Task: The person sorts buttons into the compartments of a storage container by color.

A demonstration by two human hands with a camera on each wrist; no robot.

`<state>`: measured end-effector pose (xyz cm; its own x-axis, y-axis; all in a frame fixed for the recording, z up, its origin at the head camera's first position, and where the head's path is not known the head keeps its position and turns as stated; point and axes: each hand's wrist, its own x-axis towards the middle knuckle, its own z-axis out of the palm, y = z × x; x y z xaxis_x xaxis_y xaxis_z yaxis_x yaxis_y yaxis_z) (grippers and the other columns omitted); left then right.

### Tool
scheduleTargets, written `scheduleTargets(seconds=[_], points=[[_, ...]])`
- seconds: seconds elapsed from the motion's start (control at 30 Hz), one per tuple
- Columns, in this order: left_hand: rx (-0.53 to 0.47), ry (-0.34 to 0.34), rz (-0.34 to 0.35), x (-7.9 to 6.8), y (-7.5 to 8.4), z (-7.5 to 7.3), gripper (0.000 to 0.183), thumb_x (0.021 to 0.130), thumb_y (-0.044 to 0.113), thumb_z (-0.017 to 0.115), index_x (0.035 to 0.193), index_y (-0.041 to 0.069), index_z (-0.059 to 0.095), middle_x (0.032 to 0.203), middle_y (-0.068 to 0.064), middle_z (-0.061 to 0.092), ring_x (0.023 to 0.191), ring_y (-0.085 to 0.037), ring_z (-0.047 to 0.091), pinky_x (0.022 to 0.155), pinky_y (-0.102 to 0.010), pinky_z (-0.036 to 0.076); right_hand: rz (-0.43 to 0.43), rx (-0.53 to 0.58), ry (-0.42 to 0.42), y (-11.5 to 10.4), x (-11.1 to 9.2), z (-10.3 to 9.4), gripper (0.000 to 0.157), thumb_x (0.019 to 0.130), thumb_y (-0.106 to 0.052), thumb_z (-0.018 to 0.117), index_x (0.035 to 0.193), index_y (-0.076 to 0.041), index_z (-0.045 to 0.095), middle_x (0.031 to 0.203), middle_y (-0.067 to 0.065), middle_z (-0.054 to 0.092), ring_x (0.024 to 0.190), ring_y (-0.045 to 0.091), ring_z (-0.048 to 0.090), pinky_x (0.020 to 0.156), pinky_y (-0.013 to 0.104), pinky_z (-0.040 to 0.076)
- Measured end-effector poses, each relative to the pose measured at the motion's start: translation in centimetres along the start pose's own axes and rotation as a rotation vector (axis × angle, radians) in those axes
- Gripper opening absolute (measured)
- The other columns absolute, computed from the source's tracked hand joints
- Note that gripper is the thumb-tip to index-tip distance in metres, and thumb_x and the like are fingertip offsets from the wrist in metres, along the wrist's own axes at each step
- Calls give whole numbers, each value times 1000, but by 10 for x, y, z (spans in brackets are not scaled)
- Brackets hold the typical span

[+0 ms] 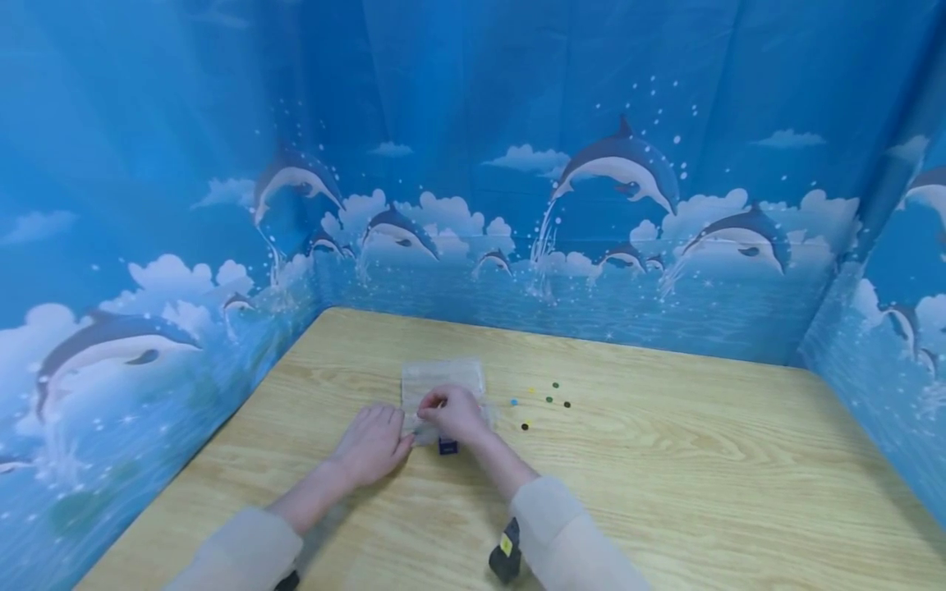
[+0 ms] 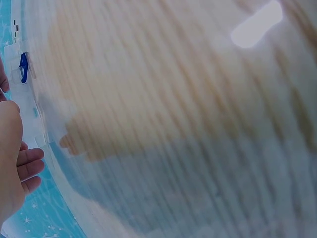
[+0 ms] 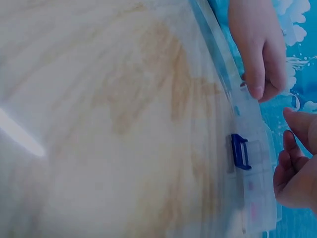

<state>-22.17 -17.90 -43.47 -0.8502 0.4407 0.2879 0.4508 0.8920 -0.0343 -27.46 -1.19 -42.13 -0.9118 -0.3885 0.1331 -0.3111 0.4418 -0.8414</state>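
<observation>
A small translucent plastic case (image 1: 415, 435) with a dark blue latch (image 3: 240, 151) on its front lies on the table, its clear lid (image 1: 442, 373) folded back. My left hand (image 1: 373, 443) rests at the case's front left corner, fingers pointing forward and thumb touching the front edge. Over the case is my right hand (image 1: 454, 414), its thumb and index finger close together and the other fingers curled. Whether a tiny piece sits between those fingertips cannot be made out. Pinkish bits (image 3: 254, 212) show through the case wall.
Several small coloured pieces lie right of the case, among them a black disc (image 1: 525, 427), a blue disc (image 1: 514, 402) and a green disc (image 1: 556, 385). Dolphin-printed curtains (image 1: 591, 271) surround the wooden table (image 1: 665, 460) at the back and sides.
</observation>
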Motion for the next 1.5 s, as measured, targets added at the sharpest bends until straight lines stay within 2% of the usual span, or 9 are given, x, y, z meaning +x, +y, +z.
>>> scheduleTargets(seconds=[0.3,0.53,0.67,0.83,1.0,1.13,1.33,1.5], points=[[-3,-24,-20,2,0,-1,31,90,28,55,96,-3,54,89,-13,55,89,-30,53,85,-44,42,92,110,12,6,2,-23,5,82,-10,68,84,-5,67,74,1,63,66,14,55,59,25,46],[-5,-30,-21,1,2,-4,33,90,27,55,100,-4,54,92,-15,56,92,-31,53,88,-45,41,83,96,75,16,0,-43,7,83,-8,67,86,-2,67,75,2,61,66,14,54,57,25,46],[-12,-53,-33,0,3,-5,36,91,28,55,104,-6,54,96,-17,57,96,-33,53,90,-46,41,112,86,103,25,-2,-55,8,83,-8,67,87,-2,67,78,3,61,70,13,53,60,25,46],[-3,-49,-29,0,4,-5,36,91,28,55,103,-6,54,95,-17,57,95,-33,53,88,-46,41,144,78,133,36,-5,-70,8,84,-9,66,89,-3,67,82,5,62,75,17,54,64,28,47],[-6,-48,-29,0,4,-5,36,91,28,55,104,-6,54,96,-17,57,95,-33,53,89,-46,41,113,74,161,46,-9,-84,7,84,-12,66,86,-5,66,80,4,61,75,18,54,63,29,46],[-10,-53,-31,-1,5,-5,37,91,28,55,105,-6,54,97,-18,57,96,-33,53,89,-46,41,124,75,185,54,-10,-90,8,85,-13,66,87,-5,66,81,4,61,76,18,54,65,30,46],[-7,-48,-26,-1,5,-6,36,91,28,55,104,-6,54,95,-17,56,95,-32,53,88,-45,41,194,17,226,66,-8,-94,10,86,-13,65,90,-3,67,82,4,62,76,17,54,66,29,45],[-4,-50,-27,-1,4,-5,38,92,29,54,105,-7,53,97,-18,57,97,-33,53,89,-46,41,216,-4,258,70,-9,-96,12,86,-12,65,91,-2,67,86,6,64,81,20,55,73,34,46]])
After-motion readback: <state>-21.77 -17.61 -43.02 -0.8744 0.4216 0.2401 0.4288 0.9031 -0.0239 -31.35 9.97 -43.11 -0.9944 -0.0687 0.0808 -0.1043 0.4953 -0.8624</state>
